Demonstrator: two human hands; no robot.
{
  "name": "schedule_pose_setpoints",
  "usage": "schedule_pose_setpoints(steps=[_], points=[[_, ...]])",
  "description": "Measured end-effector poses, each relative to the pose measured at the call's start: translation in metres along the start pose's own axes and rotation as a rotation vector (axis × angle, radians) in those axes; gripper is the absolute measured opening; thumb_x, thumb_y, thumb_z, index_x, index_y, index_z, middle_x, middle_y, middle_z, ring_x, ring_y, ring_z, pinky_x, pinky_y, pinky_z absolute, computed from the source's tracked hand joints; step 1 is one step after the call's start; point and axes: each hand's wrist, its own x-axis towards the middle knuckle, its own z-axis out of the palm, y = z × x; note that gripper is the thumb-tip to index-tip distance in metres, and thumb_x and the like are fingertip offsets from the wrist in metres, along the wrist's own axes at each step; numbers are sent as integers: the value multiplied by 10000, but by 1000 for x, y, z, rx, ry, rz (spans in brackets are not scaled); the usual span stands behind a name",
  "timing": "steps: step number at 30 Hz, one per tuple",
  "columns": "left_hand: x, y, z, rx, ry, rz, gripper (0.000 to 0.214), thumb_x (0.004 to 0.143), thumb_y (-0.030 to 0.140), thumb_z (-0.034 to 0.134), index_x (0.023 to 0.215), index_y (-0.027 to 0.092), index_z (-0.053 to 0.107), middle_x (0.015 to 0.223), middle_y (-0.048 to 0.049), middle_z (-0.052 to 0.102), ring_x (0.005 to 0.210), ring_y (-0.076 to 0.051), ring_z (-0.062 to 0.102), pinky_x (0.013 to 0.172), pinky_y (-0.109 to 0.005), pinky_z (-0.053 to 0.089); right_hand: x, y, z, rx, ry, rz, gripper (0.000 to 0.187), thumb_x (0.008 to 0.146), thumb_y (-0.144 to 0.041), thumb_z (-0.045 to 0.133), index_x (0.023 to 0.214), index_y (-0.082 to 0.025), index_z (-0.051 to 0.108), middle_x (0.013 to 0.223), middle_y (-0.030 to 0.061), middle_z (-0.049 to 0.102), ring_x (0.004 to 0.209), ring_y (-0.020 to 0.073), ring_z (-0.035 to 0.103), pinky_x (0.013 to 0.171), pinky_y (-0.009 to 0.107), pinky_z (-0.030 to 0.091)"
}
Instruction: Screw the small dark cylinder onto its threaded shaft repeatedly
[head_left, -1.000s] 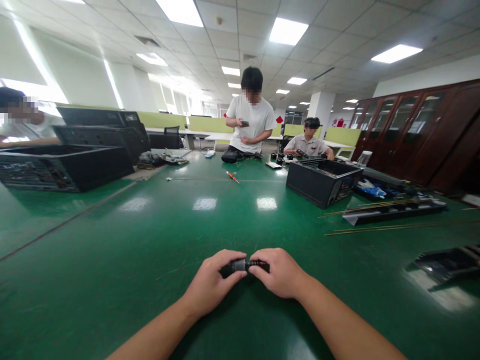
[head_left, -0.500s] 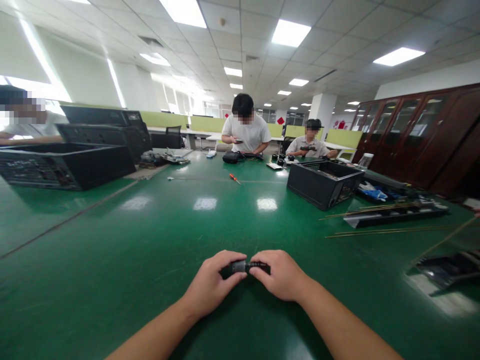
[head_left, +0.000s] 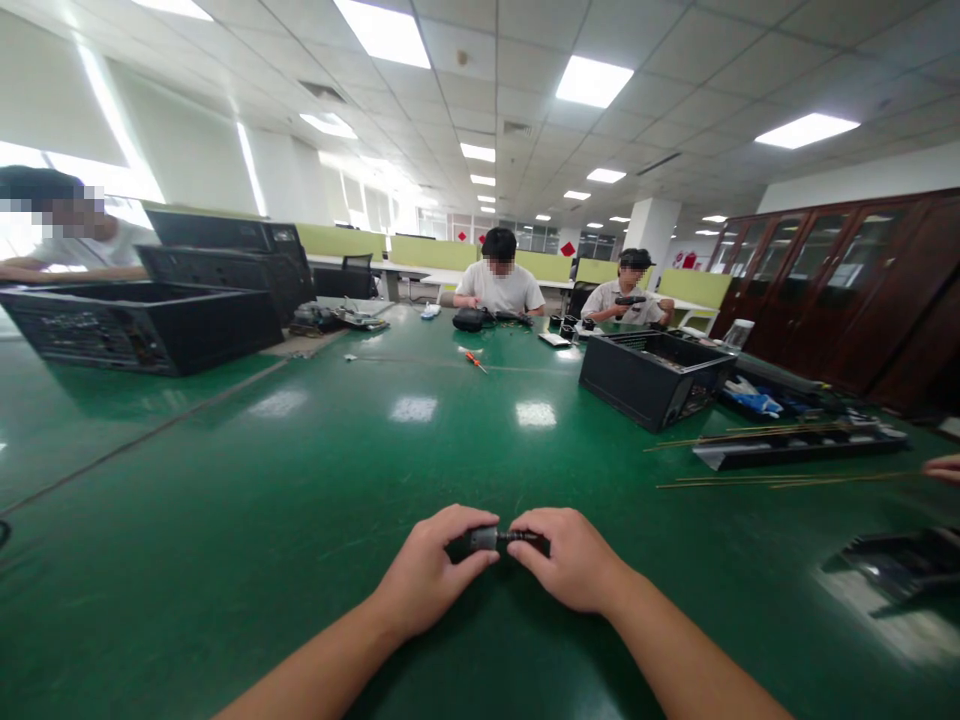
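Near the front of the green table (head_left: 337, 470), my left hand (head_left: 431, 560) is closed round a dark cylinder (head_left: 484, 539) with a grey section at its right end. Facing it, my right hand (head_left: 570, 560) pinches a black ribbed piece (head_left: 529, 540) between thumb and fingers. A thin dark stem spans the narrow gap between my fingertips, in line with both parts. Whether the two parts are joined I cannot tell. My fingers hide much of each one.
An orange screwdriver (head_left: 474, 361) lies farther up the table. Black computer cases stand at left (head_left: 142, 325) and right (head_left: 652, 375). Thin brass-coloured rods (head_left: 750, 482) lie beside a long metal channel (head_left: 802, 447). Co-workers sit across the table and at far left; another person's hand (head_left: 943, 468) shows at right.
The space between my fingertips has widened slightly, showing more of the stem. Across the table the person has lowered their upper body. At right, another hand has come into view.
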Motion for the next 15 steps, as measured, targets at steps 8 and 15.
schedule_pose_setpoints(steps=[8,15], points=[[1,3,0,-7,2,10,255,834,271,702,1089,255,705,1024,-19,729,961,-191,670,885,-309,510,-1,0,-2,11,-3,-18,127,947,-297,600,972,-235,708,938,4,732,864,170,664,765,264,436],[0,1,0,12,16,13,254,839,288,698,1091,259,705,1024,-15,731,953,-184,674,871,-295,518,-1,1,-4,11,-5,-15,125,938,-282,610,999,-240,711,958,6,739,888,176,670,788,269,444]])
